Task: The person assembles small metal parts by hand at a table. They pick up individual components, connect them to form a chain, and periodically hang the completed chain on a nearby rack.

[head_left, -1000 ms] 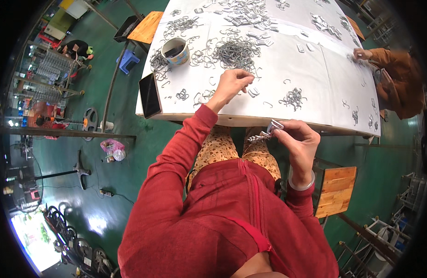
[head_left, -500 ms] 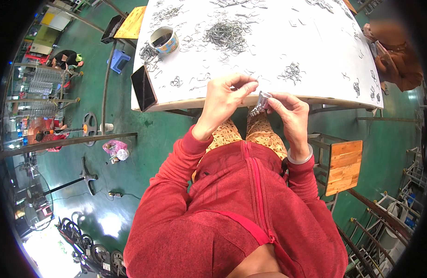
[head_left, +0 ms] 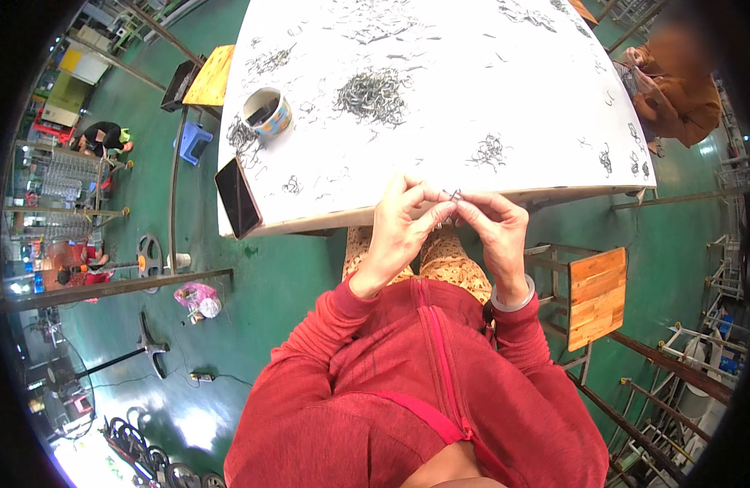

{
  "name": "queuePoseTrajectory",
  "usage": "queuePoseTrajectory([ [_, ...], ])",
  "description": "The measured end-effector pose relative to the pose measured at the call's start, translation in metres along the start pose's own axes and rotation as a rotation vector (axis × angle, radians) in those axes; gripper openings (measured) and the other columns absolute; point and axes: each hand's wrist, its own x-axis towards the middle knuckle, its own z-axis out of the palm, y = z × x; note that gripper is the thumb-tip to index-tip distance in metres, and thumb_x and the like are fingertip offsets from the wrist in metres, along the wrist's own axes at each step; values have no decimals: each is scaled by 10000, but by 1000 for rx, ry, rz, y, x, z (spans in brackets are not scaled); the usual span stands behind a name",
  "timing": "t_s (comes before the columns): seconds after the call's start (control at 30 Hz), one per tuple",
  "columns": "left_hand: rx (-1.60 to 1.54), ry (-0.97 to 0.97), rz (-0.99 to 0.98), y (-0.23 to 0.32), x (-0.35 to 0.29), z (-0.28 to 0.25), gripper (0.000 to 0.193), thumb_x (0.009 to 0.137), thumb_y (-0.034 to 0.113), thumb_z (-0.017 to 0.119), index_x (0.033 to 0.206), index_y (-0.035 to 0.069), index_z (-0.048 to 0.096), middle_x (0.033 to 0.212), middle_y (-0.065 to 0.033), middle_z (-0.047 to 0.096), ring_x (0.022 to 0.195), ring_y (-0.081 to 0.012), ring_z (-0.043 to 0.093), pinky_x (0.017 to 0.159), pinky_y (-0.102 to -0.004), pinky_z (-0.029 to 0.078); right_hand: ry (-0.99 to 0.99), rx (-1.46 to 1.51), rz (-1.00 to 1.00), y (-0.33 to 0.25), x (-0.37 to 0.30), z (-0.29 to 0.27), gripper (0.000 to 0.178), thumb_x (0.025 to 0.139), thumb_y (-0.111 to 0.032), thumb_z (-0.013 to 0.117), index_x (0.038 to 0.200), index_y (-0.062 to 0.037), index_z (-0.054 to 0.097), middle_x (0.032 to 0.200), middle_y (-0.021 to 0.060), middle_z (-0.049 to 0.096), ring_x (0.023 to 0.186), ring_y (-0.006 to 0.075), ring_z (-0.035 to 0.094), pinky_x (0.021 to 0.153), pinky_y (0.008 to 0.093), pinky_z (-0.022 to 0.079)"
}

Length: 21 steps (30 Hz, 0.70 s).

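Note:
Over the table's near edge, my left hand (head_left: 402, 226) and my right hand (head_left: 497, 232) meet at their fingertips. Both are closed in a pinch on a small thin metal piece (head_left: 454, 195), whose exact shape is mostly hidden by the fingers. A pale bracelet circles my right wrist. Beyond the hands, small bent dark metal pieces (head_left: 373, 96) lie in a loose heap on the white-covered table (head_left: 440, 138). A smaller cluster of bent pieces (head_left: 490, 152) lies to the right.
A patterned tub (head_left: 277, 122) with dark contents and a black-screened phone (head_left: 238, 198) occupy the table's left side. A wooden-topped stool (head_left: 597, 298) stands at right. Another person (head_left: 676, 89) in brown works at the far right corner. A blue stool (head_left: 194, 143) stands left.
My hands have come together at the fingertips. The shiny silver metal part that showed in my right hand is now mostly hidden. The view has shifted, so the table appears lower and further left.

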Motion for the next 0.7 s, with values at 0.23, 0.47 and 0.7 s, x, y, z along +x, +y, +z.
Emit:
queuePoseTrajectory([
  [0.23,-495,-247,64,-11,6,-5,77,837,-52,579,903,-12,574,1006,-123,567,888,-165,566,755,-253,479,-167,-50,79,-28,33,-32,195,846,0,600,1029,9,666,829,71,681,747,97,624,646,228,505],
  [0.47,-496,-301,135,-12,15,-12,101,749,-30,666,808,-13,585,828,-108,600,826,-248,573,739,-365,468,-215,-1029,-588,13,265,-86,330,819,21,526,1127,-53,619,1070,131,634,1012,235,589,856,324,464],
  [0.7,-441,-226,77,-13,16,-15,144,722,-99,662,825,-7,618,847,-98,614,819,-216,584,708,-314,480,-535,-1329,-527,74,376,-148,330,730,101,496,1014,-16,616,1129,156,582,1074,313,528,902,389,429],
])
